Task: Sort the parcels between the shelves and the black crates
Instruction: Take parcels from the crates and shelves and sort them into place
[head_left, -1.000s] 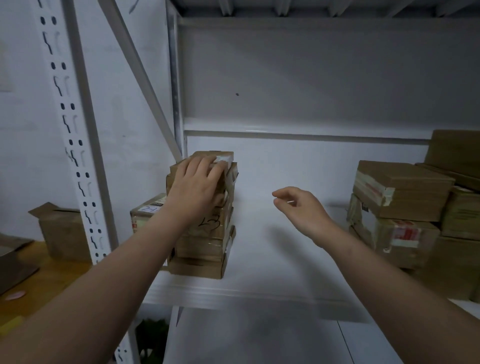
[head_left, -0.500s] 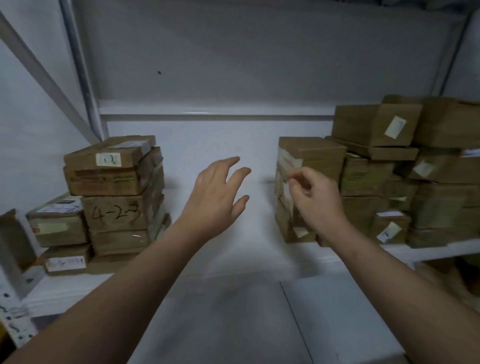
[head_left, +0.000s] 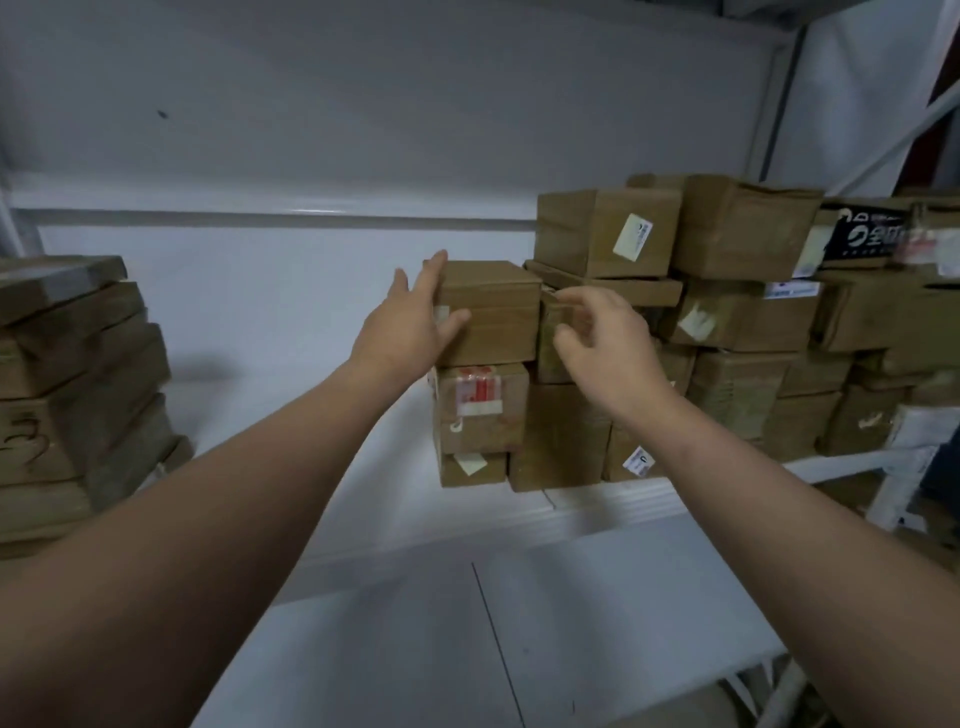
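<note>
While my left hand (head_left: 408, 325) lies flat, fingers straight, against the left face of the top parcel (head_left: 491, 312), with the thumb across its front, my right hand (head_left: 605, 343) hangs just off the parcel's right edge with its fingers half curled and nothing in them. I cannot tell whether the fingertips touch cardboard yet. That parcel sits on top of a narrow stack near the middle of the shelf (head_left: 597, 512), on a taped parcel (head_left: 480, 410) with a red-and-white label, and it is packed close against a neighbouring box (head_left: 551, 358) on its right. I judge the step to be lifting this top one off. To do it well I should work my right fingers into the tight gap and get them flat on the right face. Then I can squeeze evenly from both sides and lift straight up before drawing it toward me. That way the taped parcel underneath isn't dragged forward and the taller pile (head_left: 608, 239) behind isn't nudged. No black crate shows from here, so I must carry it out of this view.
</note>
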